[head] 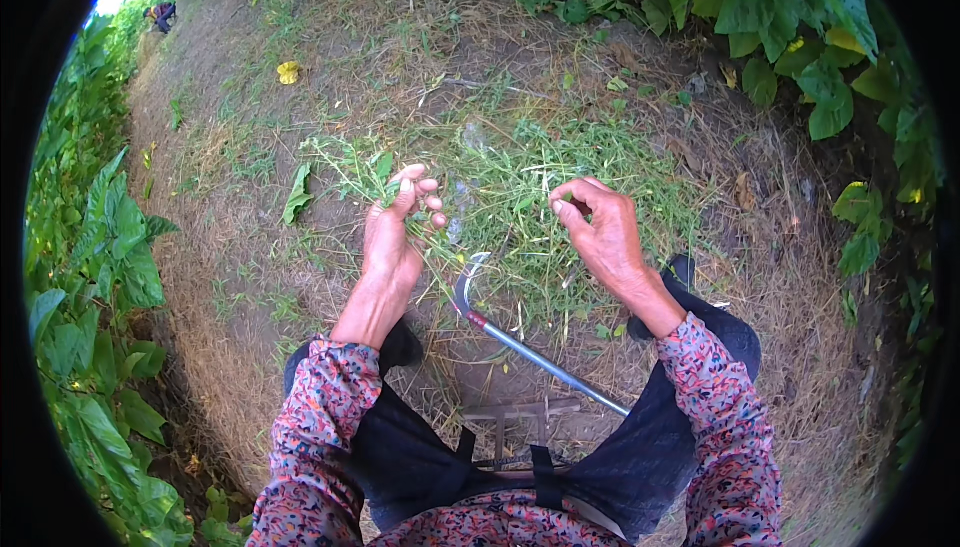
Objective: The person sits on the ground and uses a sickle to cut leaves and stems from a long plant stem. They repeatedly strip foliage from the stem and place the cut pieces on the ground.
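My left hand (401, 224) is closed around a small bunch of green weed stems (360, 172), whose leafy ends point up and left. To its right, my right hand (600, 221) is raised over the cut greens with thumb and forefinger pinched together; a bit of green leaf shows at the fingertips. Between and beyond both hands lies a loose heap of cut grass and weeds (622, 149). A sickle (544, 363) with a curved metal blade and long metal handle lies on the ground between my legs, its blade tip close to the heap.
Leafy green plants stand along the left (120, 247) and the upper right (817, 44). A yellow flower or leaf (288, 72) lies on the dry, straw-strewn soil. A wooden frame (517, 412) is low between my legs. Another person (161, 16) is far off, upper left.
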A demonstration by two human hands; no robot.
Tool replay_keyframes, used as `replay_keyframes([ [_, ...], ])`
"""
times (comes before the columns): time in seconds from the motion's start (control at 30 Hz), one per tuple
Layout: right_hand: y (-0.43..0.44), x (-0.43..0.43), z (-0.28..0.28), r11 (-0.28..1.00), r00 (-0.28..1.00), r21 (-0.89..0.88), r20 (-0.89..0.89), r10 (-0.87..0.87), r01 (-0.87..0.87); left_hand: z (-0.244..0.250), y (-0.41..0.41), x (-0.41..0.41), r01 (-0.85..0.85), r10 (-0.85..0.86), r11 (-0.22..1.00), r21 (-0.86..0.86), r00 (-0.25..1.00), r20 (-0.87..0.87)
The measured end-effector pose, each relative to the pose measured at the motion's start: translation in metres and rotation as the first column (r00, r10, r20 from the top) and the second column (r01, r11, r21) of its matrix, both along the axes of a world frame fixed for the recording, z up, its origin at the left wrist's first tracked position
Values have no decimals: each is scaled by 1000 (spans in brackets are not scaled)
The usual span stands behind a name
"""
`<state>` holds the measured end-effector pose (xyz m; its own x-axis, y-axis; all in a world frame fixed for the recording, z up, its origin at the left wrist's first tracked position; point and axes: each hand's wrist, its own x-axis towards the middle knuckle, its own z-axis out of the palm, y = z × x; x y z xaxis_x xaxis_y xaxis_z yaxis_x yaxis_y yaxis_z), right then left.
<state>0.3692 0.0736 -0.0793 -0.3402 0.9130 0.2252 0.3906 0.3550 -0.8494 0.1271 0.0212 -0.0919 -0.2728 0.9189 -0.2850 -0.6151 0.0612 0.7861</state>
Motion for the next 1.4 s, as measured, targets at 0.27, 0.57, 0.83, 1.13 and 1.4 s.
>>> replay_keyframes([
  [0.27,-6,-8,0,990,989,78,97,108,-116,18,1,32,188,-193,980,71,979,70],
  [0.57,-3,-8,-8,977,974,157,199,110,-142,21,-4,29,264,-264,958,115,964,-20],
  [0.83,-3,-6,-5,929,937,313,339,84,-197,23,-5,31,296,-271,948,120,943,-193],
  [1.13,11,-11,-3,995,996,68,39,-75,73,21,-18,52,344,-333,931,120,937,-105],
  [1.4,18,-15,-17,846,924,-531,-293,-245,56,22,-10,55,276,-267,949,149,960,-82],
])
